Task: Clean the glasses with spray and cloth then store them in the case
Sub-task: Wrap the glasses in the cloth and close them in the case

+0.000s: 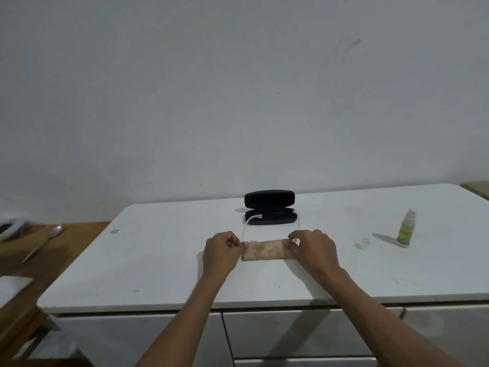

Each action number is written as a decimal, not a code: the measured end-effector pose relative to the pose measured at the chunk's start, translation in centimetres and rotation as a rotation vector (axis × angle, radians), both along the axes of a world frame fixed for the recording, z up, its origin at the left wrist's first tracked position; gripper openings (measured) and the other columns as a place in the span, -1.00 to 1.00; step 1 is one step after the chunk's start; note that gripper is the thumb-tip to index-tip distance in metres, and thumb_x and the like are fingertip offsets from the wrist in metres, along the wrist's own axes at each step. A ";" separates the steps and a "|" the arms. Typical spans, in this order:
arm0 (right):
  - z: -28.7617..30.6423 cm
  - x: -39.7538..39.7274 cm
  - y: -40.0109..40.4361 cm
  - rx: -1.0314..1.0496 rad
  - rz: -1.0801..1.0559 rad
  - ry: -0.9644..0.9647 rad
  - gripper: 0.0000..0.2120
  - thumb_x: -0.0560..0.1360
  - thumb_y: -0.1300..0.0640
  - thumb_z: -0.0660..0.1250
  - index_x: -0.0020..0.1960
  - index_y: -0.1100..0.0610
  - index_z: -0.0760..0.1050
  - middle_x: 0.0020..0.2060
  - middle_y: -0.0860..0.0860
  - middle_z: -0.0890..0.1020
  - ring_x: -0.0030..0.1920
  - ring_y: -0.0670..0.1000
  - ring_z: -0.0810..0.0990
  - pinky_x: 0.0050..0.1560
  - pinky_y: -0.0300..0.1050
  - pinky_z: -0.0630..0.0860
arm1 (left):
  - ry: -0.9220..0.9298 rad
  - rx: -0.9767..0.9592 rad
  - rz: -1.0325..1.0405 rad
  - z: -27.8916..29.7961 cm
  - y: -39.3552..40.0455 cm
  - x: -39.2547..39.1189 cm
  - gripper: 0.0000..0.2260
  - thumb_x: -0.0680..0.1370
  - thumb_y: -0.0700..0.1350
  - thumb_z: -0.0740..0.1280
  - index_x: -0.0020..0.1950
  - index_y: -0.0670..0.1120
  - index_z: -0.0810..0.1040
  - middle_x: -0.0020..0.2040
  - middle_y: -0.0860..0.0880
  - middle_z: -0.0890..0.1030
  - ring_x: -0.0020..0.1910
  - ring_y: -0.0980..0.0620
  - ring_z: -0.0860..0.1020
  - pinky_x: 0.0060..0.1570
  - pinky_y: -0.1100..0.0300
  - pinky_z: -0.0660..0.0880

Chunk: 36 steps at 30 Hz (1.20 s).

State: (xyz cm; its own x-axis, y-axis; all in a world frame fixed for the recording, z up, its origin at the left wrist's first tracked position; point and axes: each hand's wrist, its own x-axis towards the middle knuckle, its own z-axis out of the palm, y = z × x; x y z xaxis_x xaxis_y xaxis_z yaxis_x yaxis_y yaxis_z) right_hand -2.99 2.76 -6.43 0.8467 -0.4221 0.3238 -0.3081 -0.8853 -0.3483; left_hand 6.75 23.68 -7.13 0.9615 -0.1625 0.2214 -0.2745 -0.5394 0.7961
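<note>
A black glasses case (269, 207) lies open at the middle back of the white table (164, 260). In front of it are the glasses (245, 229), thin pale temple arms pointing toward the case, tips resting on its lower half. A folded beige cloth (264, 250) covers the front of the glasses, so the lenses are hidden. My left hand (221, 250) pinches the left end of cloth and frame. My right hand (312, 249) pinches the right end. A small spray bottle (407, 229) with a green label stands upright far right, apart from both hands.
A clear cap (363, 242) lies left of the spray bottle. A small clip-like item (114, 230) lies near the table's left edge. On the wooden surface at the left rest a knife (42, 243) and a white board (13, 287). Drawers run below the table front.
</note>
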 end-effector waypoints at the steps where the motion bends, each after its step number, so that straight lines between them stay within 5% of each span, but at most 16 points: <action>1: 0.0 0.0 0.0 0.007 0.009 -0.010 -0.73 0.61 -0.08 0.29 0.25 -0.11 0.65 0.02 0.08 0.72 0.05 0.16 0.67 0.00 -0.07 0.52 | -0.008 0.001 0.003 0.0 -0.1 0.0 -0.78 0.39 -0.05 0.56 -0.38 -0.01 0.58 -0.41 0.06 0.59 -0.37 0.05 0.55 -0.30 0.19 0.47; 4: -0.2 -0.4 -0.1 0.055 0.076 -0.114 -0.74 0.57 -0.12 0.35 0.22 -0.13 0.66 -0.07 0.06 0.76 0.01 0.15 0.69 -0.02 -0.06 0.56 | -0.027 -0.009 0.008 -0.1 -0.1 0.0 -0.78 0.38 -0.01 0.58 -0.34 -0.01 0.57 -0.37 0.06 0.59 -0.34 0.04 0.56 -0.28 0.13 0.50; 8: -0.4 -1.5 -0.3 0.050 0.094 -0.386 -0.90 0.43 -0.04 0.55 -0.19 -0.03 0.70 -0.54 -0.07 0.60 -0.45 0.05 0.61 -0.38 -0.14 0.50 | -0.054 -0.102 -0.018 0.1 0.2 -0.1 -0.78 0.37 -0.04 0.62 -0.23 0.04 0.57 -0.27 0.08 0.61 -0.35 0.06 0.49 -0.26 0.15 0.47; 10: -0.2 -2.1 -0.6 0.102 0.063 -0.479 -0.82 0.40 0.02 0.60 -0.29 0.01 0.64 -0.61 -0.13 0.47 -0.56 -0.03 0.48 -0.43 -0.19 0.45 | -0.081 -0.147 -0.072 0.1 0.6 -0.2 -0.80 0.38 -0.11 0.61 -0.17 0.06 0.61 -0.18 0.10 0.65 -0.37 0.09 0.47 -0.25 0.20 0.48; 14: 0.4 -2.5 -0.9 0.291 0.034 -0.513 -0.81 0.41 0.00 0.58 -0.08 -0.01 0.61 -0.38 -0.14 0.62 -0.43 -0.08 0.59 -0.28 -0.13 0.52 | -0.119 -0.192 -0.118 0.4 1.2 -0.4 -0.83 0.44 -0.23 0.56 -0.09 0.03 0.70 -0.11 0.16 0.71 -0.30 0.16 0.54 -0.19 0.35 0.49; 18: 0.9 -2.2 -1.1 0.409 0.092 -0.463 -0.73 0.43 0.02 0.57 0.12 -0.06 0.66 -0.13 -0.16 0.71 -0.28 -0.15 0.67 -0.11 -0.14 0.59 | -0.147 -0.184 -0.124 0.4 1.1 -0.3 -0.85 0.49 -0.23 0.52 -0.09 0.03 0.73 -0.15 0.22 0.72 -0.22 0.09 0.62 -0.15 0.27 0.56; 26: 0.6 -1.2 -1.2 0.458 0.097 -0.436 -0.93 0.50 0.12 0.51 -0.04 -0.02 0.73 -0.25 -0.11 0.75 -0.28 -0.17 0.68 -0.08 -0.03 0.64 | -0.165 -0.195 -0.154 0.6 0.3 -0.5 -0.81 0.50 -0.28 0.49 -0.07 0.03 0.72 -0.17 0.29 0.70 -0.23 0.21 0.65 -0.11 0.19 0.59; 31: 0.4 -0.8 -1.4 0.487 0.087 -0.441 -0.94 0.51 0.10 0.49 -0.06 -0.03 0.73 -0.26 -0.08 0.75 -0.31 -0.07 0.70 -0.10 0.00 0.64 | -0.200 -0.038 -0.182 0.5 0.4 0.1 -0.85 0.54 -0.15 0.44 -0.03 0.13 0.65 -0.22 0.16 0.70 -0.30 0.04 0.60 -0.14 0.09 0.58; 36: 0.6 -0.5 -1.7 0.523 0.099 -0.449 -0.93 0.52 0.10 0.49 -0.03 -0.02 0.73 -0.26 -0.05 0.74 -0.36 -0.04 0.70 -0.11 -0.01 0.64 | -0.290 0.170 -0.267 1.3 0.3 0.1 -0.81 0.58 -0.17 0.39 0.10 0.06 0.72 -0.08 0.10 0.70 -0.20 0.10 0.56 -0.07 0.09 0.55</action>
